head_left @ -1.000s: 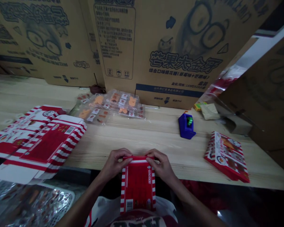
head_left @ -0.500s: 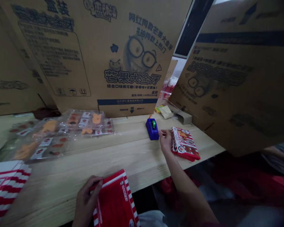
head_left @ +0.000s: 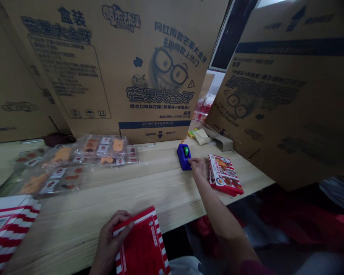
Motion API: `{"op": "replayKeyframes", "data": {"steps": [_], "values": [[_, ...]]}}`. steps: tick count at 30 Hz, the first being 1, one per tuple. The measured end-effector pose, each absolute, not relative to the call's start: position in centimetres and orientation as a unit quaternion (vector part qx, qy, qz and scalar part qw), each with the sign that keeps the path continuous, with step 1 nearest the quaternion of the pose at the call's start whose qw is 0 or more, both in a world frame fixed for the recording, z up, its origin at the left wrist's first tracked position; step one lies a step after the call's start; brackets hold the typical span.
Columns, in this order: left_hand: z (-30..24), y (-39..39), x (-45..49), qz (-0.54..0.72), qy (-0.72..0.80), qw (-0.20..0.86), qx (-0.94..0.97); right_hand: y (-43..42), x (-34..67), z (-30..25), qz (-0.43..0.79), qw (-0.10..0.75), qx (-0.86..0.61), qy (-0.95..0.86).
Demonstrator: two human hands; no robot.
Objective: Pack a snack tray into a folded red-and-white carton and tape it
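Observation:
My left hand grips the upper left edge of a red box with red-and-white striped sides, thumb on its face. The box is tilted at the table's front edge, its lower end cut off by the frame. My right hand is at the near end of a blue tape dispenser with a green roll in it. Its fingers are pinched together at the dispenser's edge; whatever is between them is too small to make out. Just right of this hand lie red-and-white printed boxes, apparently stacked.
Clear packs of orange and brown pieces lie at the back left. A stack of striped cartons fills the left front of the wooden table. Tall cardboard boxes wall the back and right. A pale packet lies behind the dispenser.
My right hand has moved slightly left, from beside the printed boxes to the tape dispenser's near end. My left hand and the red box have shifted slightly.

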State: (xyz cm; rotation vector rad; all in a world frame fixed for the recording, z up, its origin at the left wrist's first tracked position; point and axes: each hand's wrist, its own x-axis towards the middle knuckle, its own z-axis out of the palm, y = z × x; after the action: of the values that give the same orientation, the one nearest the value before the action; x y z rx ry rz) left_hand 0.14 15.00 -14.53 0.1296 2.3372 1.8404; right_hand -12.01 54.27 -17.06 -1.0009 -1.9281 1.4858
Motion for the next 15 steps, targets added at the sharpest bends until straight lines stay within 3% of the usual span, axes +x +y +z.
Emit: {"op": "replayKeyframes", "data": {"steps": [8,15], "values": [[-14.1,15.5,0.1,0.622,0.771,0.131,0.046,54.1,-12.1,-17.2,0.628,0.251,-0.380,-0.631],[-13.8,15.5,-0.2,0.633,0.754,0.163,0.061,51.5,-7.9,-19.6,0.645,0.324,-0.297,-0.625]]}}
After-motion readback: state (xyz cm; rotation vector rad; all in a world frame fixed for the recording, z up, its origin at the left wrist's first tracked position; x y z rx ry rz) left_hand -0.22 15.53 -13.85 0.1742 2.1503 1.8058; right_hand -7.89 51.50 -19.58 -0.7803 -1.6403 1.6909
